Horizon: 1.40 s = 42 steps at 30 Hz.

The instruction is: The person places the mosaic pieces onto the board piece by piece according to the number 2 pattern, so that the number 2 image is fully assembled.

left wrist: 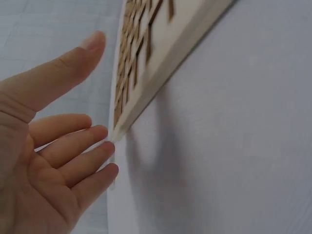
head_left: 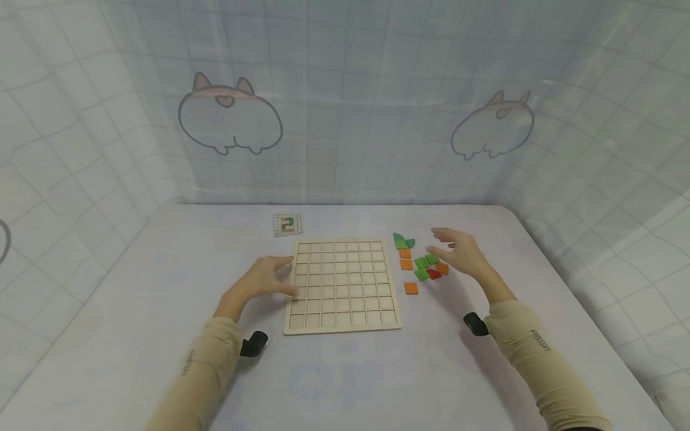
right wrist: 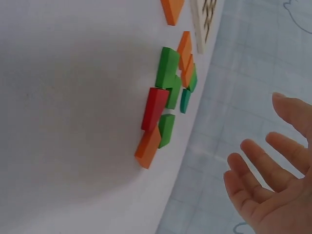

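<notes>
A pale wooden grid board (head_left: 342, 330) lies flat on the white table. Beside its left edge hovers my left hand (head_left: 261, 278), thumb and fingers spread; in the left wrist view the hand (left wrist: 63, 165) holds nothing and looks apart from the board's edge. My right hand (head_left: 460, 254) is raised over the loose coloured tiles at the board's right, its fingers loosely bent with nothing in them. Among those tiles are a red piece (right wrist: 154, 108), a green square (right wrist: 167, 68), an orange square (head_left: 411, 288) and dark green rounded pieces (head_left: 398, 237).
A small card (head_left: 287, 225) with a grid and a coloured figure lies behind the board's left corner. Patterned cloth walls (head_left: 345, 120) enclose the table (head_left: 345, 383) at the back and sides. A black wrist device (head_left: 255, 343) sits under the left sleeve, another (head_left: 475, 324) by the right.
</notes>
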Each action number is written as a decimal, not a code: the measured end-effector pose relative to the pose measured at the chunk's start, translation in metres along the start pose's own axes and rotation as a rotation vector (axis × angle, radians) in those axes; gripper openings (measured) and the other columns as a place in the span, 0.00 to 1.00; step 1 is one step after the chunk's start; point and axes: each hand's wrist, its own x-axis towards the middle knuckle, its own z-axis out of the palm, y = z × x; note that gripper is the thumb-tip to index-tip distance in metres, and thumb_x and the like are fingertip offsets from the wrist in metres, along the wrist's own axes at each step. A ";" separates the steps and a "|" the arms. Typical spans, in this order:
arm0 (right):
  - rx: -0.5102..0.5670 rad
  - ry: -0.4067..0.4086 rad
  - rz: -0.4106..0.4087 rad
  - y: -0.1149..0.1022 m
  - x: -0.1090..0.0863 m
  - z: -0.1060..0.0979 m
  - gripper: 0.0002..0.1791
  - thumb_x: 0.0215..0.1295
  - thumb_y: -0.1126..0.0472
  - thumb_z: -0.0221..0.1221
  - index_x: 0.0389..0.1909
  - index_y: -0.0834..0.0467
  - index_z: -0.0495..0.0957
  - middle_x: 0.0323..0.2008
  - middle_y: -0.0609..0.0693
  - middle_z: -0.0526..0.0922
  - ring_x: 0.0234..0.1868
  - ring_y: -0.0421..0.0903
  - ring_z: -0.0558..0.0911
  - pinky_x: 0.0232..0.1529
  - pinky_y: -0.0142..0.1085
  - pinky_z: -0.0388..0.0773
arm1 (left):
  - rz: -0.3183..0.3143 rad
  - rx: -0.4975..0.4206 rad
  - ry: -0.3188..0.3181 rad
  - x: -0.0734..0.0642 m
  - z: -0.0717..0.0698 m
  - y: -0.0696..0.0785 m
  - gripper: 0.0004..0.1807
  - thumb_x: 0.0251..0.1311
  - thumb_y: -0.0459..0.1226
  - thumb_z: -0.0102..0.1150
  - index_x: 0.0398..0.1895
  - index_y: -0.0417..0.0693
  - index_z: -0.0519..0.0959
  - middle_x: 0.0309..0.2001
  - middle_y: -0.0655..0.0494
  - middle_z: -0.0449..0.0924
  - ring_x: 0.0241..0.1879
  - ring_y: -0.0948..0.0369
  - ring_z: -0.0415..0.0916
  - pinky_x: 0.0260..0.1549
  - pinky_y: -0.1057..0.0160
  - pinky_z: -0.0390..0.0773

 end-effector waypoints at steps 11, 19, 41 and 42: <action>0.005 -0.117 0.096 0.011 0.032 0.027 0.23 0.62 0.63 0.59 0.56 0.70 0.73 0.53 0.67 0.77 0.51 0.63 0.77 0.50 0.54 0.77 | -0.039 -0.012 -0.105 -0.002 0.007 -0.003 0.53 0.39 0.44 0.75 0.67 0.29 0.58 0.70 0.35 0.50 0.69 0.37 0.47 0.67 0.42 0.48; -0.009 -0.234 0.258 0.025 0.050 0.043 0.23 0.65 0.64 0.54 0.60 0.66 0.70 0.57 0.69 0.72 0.56 0.63 0.73 0.56 0.53 0.74 | -0.058 0.000 -0.148 -0.003 0.006 -0.009 0.58 0.36 0.46 0.76 0.69 0.32 0.54 0.71 0.37 0.48 0.70 0.41 0.46 0.69 0.44 0.46; -0.113 -0.350 0.258 0.022 0.067 0.048 0.21 0.56 0.69 0.56 0.53 0.66 0.76 0.54 0.66 0.75 0.54 0.60 0.73 0.56 0.51 0.73 | -0.060 -0.014 -0.104 -0.004 0.006 -0.011 0.54 0.39 0.45 0.75 0.68 0.32 0.57 0.69 0.34 0.52 0.69 0.38 0.49 0.67 0.42 0.50; -0.100 -0.352 0.264 0.022 0.068 0.048 0.21 0.54 0.70 0.56 0.52 0.67 0.76 0.54 0.66 0.74 0.54 0.60 0.73 0.56 0.51 0.73 | -0.062 -0.017 -0.104 -0.004 0.006 -0.011 0.54 0.39 0.45 0.75 0.68 0.32 0.57 0.69 0.34 0.51 0.69 0.38 0.49 0.67 0.42 0.50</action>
